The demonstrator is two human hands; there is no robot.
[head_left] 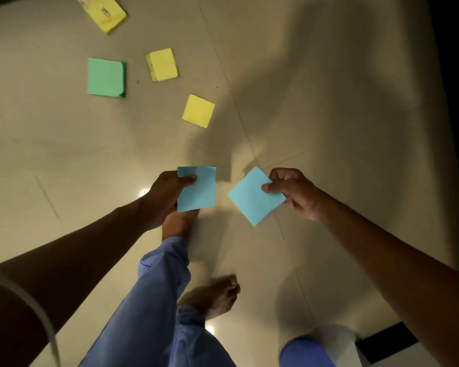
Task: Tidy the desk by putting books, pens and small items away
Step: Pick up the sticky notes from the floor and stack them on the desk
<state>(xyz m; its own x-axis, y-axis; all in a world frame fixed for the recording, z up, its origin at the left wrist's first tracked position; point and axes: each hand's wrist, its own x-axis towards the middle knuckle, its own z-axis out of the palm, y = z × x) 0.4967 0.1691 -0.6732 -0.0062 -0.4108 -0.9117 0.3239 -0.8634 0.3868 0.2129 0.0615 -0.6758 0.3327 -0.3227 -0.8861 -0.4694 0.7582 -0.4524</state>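
The left hand (167,197) pinches one blue sticky pad (196,188) by its near-left edge, thumb on top; the right hand (293,193) pinches a second blue pad (255,196) at its right corner, tilted diamond-wise. The two pads hang apart, a gap of bare floor (316,102) between them. Beyond the left grip lie a yellow pad (198,111), a thicker yellow pad (162,64), a green pad (106,77) and, at the far edge, another yellow pad (106,13), all well apart. Below the grips stand bare feet (212,295) and blue trouser legs (157,300). Open tile spreads beyond the right grip to a dark edge.
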